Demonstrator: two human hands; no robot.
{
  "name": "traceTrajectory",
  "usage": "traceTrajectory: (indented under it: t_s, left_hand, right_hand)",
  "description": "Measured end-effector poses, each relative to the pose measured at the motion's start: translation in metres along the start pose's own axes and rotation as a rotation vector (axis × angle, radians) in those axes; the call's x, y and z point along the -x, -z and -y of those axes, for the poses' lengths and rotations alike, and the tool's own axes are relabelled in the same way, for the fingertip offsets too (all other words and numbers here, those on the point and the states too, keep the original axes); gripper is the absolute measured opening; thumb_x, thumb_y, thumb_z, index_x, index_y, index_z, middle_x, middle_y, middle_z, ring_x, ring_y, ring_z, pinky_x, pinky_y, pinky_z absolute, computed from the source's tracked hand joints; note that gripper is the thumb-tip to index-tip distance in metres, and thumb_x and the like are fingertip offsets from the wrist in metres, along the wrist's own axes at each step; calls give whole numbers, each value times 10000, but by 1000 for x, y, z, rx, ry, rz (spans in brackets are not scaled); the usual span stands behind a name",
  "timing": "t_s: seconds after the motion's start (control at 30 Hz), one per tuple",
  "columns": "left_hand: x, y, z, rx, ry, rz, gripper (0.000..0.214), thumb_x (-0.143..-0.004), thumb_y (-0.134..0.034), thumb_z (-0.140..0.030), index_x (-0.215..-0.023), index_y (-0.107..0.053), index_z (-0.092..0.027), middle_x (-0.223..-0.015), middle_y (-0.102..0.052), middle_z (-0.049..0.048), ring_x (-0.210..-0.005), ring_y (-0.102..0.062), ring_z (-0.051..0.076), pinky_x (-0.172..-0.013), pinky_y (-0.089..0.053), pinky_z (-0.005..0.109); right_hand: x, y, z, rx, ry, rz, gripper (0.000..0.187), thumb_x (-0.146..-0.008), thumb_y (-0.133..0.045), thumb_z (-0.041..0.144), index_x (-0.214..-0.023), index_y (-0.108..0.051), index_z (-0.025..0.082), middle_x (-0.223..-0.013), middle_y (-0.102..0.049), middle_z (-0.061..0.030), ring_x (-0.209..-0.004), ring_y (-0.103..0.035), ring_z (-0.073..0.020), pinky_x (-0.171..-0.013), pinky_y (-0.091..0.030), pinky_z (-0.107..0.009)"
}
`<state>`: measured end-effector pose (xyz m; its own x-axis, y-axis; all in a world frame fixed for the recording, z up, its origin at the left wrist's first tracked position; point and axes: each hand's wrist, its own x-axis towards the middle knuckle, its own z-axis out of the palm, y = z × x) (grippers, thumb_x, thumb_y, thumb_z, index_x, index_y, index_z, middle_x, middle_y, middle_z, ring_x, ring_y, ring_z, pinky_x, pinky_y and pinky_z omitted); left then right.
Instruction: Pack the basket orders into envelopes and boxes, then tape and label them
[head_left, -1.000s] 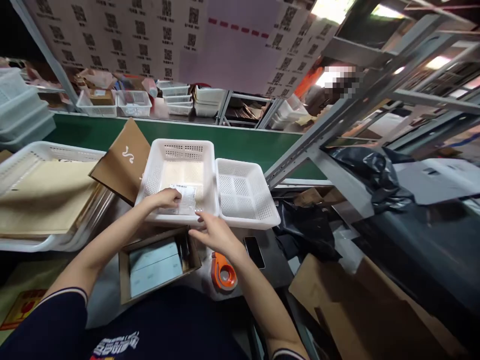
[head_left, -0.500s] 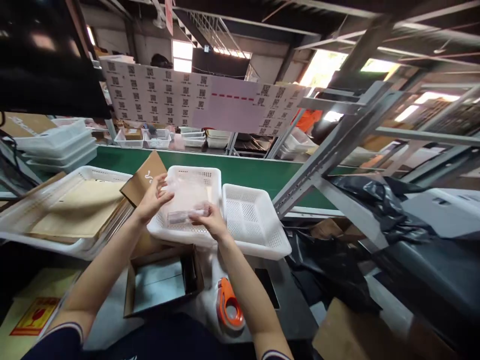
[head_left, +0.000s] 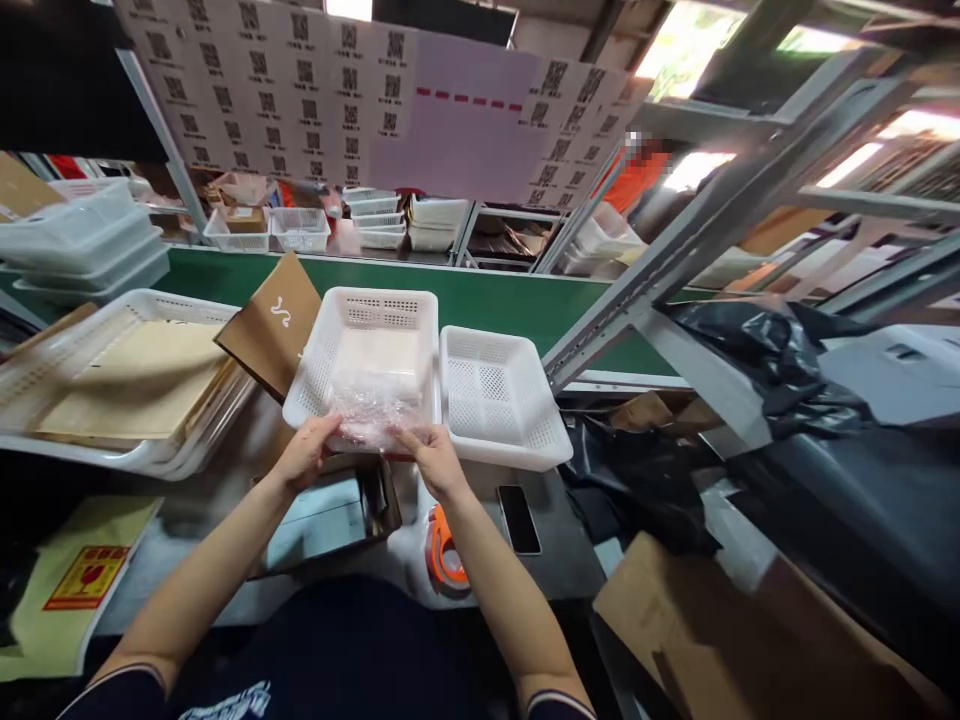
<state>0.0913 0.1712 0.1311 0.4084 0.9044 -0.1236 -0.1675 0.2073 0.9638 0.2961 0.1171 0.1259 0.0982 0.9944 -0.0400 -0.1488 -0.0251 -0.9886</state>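
Head view: left hand and right hand are both pinching a clear plastic bag, holding it over the near rim of a white basket. Basket is sitting toward the far edge of the worktop, touching a second basket. Open cardboard box is lying just below the hands.

Bag: the bag sits between the left hand and the right hand, over the near rim of the left basket.
Baskets: the right basket is touching the left one's side; the conveyor runs behind both.
Box: the open box lies on the worktop, under the hands.
Right of box: the tape dispenser, then the phone.
Left: the tray, with a cardboard sheet between it and the left basket.
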Motion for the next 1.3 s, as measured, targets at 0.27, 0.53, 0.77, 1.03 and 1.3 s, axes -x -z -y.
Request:
traceTrajectory:
  t_s: [0.27,0.53,0.77,1.03,1.3]
  left_hand:
    - [17,1,9,-88,-95,-159,488,-681,-916,-507,-966,-780,-135,-918,-782,70,-824,-717,217,-714,-622,302]
    - [41,21,11,110,5,-38,637,-716,-846,-660,-1102,-759,-161,-1071,-769,114,-878,-735,266,-686,-642,362]
    - [67,41,38,-182,-102,113,268,-813,-834,-441,-827,-788,-177,-996,-761,88,-936,-704,234,-824,-580,329]
    - [75,55,49,-374,201,476,716,-860,-788,-504,-1506,-568,-284,-1464,-650,116,-1256,-662,295,-1047,-541,421]
    - [36,23,46,-610,120,409,523,-840,-752,-586,-1208,-725,-215,-1052,-766,39,-930,-698,233,-826,-529,300]
  right_hand:
    - [18,-11,4,145,162,-54,437,-767,-839,498,-1103,-770,227,-1117,-753,-77,-1039,-685,-262,-945,-587,-406]
    - [30,-24,1,103,33,154,292,-861,-737,483,-1016,-754,237,-1092,-736,-66,-948,-721,-248,-746,-622,-359]
    - [65,-23,-7,500,-93,203,420,-856,-769,426,-1216,-696,221,-1148,-744,-77,-1042,-690,-269,-933,-548,-403]
    - [105,-12,-32,418,-140,223,248,-962,-663,347,-1153,-777,238,-1172,-745,-91,-1115,-703,-262,-1018,-545,-434]
    - [71,-3,-9,491,27,-4,524,-899,-743,353,-1380,-551,274,-1400,-607,-114,-1176,-671,-256,-911,-627,-401]
